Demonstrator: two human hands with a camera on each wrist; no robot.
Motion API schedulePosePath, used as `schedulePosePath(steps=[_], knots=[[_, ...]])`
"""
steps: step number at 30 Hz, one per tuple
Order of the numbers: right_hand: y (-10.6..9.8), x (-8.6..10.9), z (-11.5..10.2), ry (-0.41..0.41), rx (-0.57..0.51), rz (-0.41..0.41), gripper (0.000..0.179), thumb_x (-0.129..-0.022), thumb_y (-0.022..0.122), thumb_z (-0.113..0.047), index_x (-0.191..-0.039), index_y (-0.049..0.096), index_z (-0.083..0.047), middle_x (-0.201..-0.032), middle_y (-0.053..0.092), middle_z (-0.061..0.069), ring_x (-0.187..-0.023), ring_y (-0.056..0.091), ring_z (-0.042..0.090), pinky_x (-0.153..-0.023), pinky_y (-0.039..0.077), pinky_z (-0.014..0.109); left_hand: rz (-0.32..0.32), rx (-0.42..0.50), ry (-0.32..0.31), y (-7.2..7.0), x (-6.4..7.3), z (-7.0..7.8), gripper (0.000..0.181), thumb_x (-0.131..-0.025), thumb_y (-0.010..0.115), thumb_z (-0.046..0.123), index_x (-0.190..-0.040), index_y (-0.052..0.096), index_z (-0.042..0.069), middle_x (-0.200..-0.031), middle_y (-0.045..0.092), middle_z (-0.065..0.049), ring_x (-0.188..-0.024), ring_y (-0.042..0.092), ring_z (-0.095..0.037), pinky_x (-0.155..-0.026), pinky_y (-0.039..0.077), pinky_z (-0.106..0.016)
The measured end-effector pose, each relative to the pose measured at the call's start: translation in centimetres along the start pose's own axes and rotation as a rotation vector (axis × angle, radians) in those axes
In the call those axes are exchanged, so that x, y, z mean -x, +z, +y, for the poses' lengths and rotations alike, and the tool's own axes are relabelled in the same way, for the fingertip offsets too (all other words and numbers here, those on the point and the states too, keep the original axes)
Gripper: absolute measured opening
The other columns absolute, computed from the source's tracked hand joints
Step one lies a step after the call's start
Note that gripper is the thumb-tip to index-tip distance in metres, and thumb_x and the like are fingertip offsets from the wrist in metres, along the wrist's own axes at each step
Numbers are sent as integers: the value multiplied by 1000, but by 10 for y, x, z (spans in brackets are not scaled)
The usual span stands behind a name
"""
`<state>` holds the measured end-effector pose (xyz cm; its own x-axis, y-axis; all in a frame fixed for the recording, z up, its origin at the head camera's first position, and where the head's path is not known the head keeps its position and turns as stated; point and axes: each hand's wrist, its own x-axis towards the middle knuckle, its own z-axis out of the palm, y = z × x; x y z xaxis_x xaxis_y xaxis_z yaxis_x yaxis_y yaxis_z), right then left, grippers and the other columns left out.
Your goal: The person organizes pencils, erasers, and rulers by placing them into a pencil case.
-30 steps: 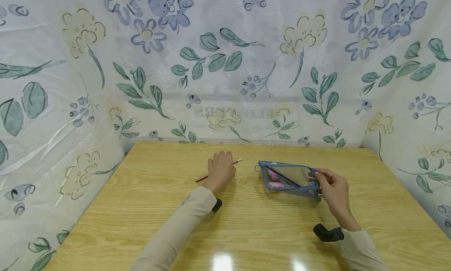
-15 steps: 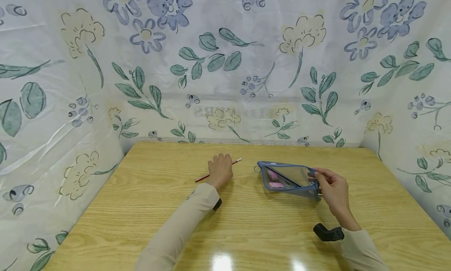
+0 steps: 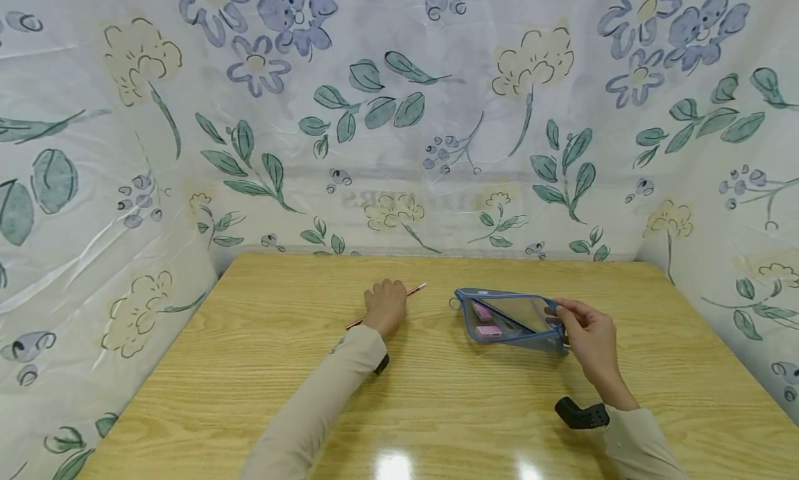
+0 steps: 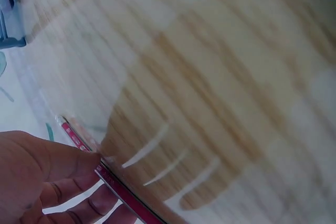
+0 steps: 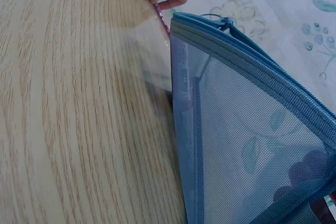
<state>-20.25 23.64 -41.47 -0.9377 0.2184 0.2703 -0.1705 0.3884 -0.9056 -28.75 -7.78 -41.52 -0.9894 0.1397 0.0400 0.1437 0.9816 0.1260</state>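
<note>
A slim red pencil (image 3: 416, 288) with a white end slants across the table under my left hand (image 3: 385, 308). In the left wrist view, the thumb and fingers pinch the pencil (image 4: 128, 192) along its middle. To the right, my right hand (image 3: 589, 334) grips one end of a blue mesh zip pouch (image 3: 521, 310). The pouch's zip side gapes, and pink block-shaped things (image 3: 488, 330) lie inside along with a dark, slim item. In the right wrist view, the mesh pouch (image 5: 231, 129) stands on edge, with right fingertips (image 5: 310, 166) showing through the mesh.
The wood-grain table (image 3: 474, 424) runs back to a flower-patterned cloth (image 3: 399, 154) that hangs behind it and at both sides. Black wrist-worn devices (image 3: 580, 413) sit at the person's cuffs. A metal ring (image 3: 455, 303) hangs at the pouch's left corner.
My left hand has shifted slightly left and toward the person, its fingers drawn in closer at the pencil. The right hand and pouch stay nearly where they were.
</note>
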Motion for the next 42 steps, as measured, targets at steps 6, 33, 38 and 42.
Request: schedulePosePath(steps=[6,33,38,42], knots=[[0,-1,1,-10,-1,-1,29,-101,52,-16,-117,66,5,-100,71,18,-78,65,-2,-54,53,25,-1,-15,14,1,0,-2,12,-98,53,6,-97,61,-2,-86,56,-17,-86,57,-36,-78,46,-51],[0,0,2,-25,2,-15,29,-101,52,-15,-117,66,5,-102,70,20,-79,66,0,-55,53,27,-20,-20,22,0,0,-6,12,-98,54,7,-90,58,-1,-85,56,-17,-88,55,-36,-84,42,-52],[0,-1,2,-31,4,-24,28,-101,52,-15,-116,66,5,-102,69,20,-79,66,0,-55,54,28,-25,-20,36,-2,-2,-7,13,-98,52,5,-86,54,1,-82,56,-16,-86,56,-35,-84,43,-51],[0,-1,2,-36,2,-32,28,-101,52,-16,-115,66,4,-101,70,19,-79,66,1,-55,54,28,-6,-17,57,-3,-2,-8,13,-98,53,2,-85,52,1,-78,52,-15,-78,53,-31,-78,43,-48]])
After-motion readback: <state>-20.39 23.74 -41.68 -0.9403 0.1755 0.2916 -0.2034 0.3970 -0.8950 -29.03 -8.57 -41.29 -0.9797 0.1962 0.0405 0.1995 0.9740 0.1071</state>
